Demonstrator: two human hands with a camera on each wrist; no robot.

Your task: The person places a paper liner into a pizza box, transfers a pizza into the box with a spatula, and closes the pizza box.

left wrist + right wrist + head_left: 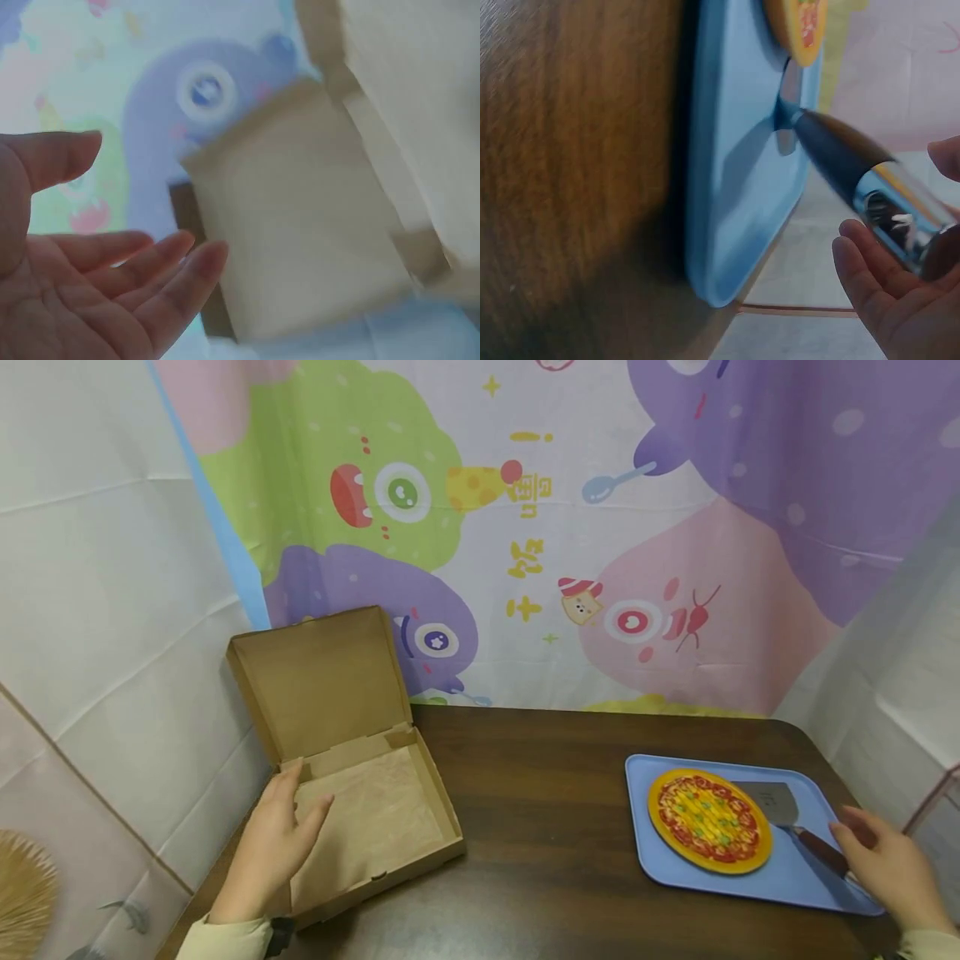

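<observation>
Now the left hand [272, 837] hangs over the left side of the open box [324, 687], fingers spread, gripping nothing. The right hand's [894, 867] fingers, loosely open, are beside the handle of the spatula [821, 850]; the pizza [708, 820] lies on the blue tray [658, 865].

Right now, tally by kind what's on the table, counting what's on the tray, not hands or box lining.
Open brown cardboard box: 1
Blue rectangular tray: 1
Round yellow-rimmed pizza: 1
Metal-bladed, dark-handled spatula: 1
Total: 4
</observation>
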